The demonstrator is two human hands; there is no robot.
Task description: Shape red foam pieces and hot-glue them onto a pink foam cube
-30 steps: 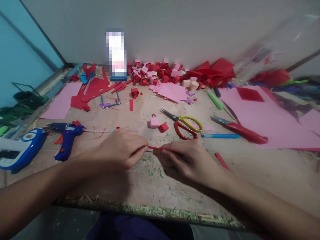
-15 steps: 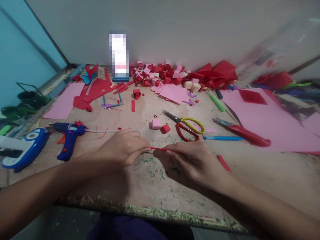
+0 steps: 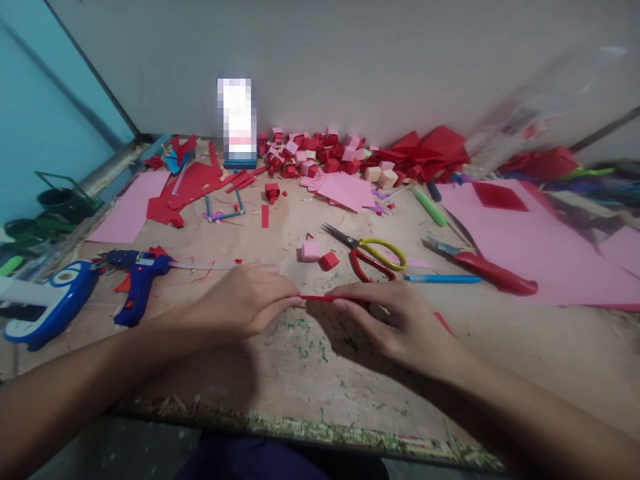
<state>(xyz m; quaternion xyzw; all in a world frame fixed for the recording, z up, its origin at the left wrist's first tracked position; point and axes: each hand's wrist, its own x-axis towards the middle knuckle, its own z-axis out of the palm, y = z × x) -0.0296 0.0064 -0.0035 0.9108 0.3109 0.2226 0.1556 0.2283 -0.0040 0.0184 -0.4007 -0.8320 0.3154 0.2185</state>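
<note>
A thin red strip point(image 3: 320, 298) stretches between my two hands just above the wooden table point(image 3: 500, 347). My left hand point(image 3: 245, 303) pinches its left end with closed fingers. My right hand point(image 3: 395, 323) pinches the right part, fingers pressed along it. Just beyond the hands lie a small pink cube point(image 3: 311, 251) and a small red cube point(image 3: 329, 261). Scissors with a yellow and a red handle point(image 3: 370, 253) lie right of the cubes.
A blue glue gun point(image 3: 135, 273) and a blue-white tool point(image 3: 47, 307) lie at the left. A red-handled cutter point(image 3: 485, 270), a blue pen point(image 3: 443, 279), a green marker point(image 3: 429, 205) and pink sheets point(image 3: 540, 247) are at the right. Several red and pink cubes point(image 3: 315, 150) pile by the wall.
My right hand's fingers have slid a little to the right along the red strip, showing more of it between the hands. The view has tilted slightly.
</note>
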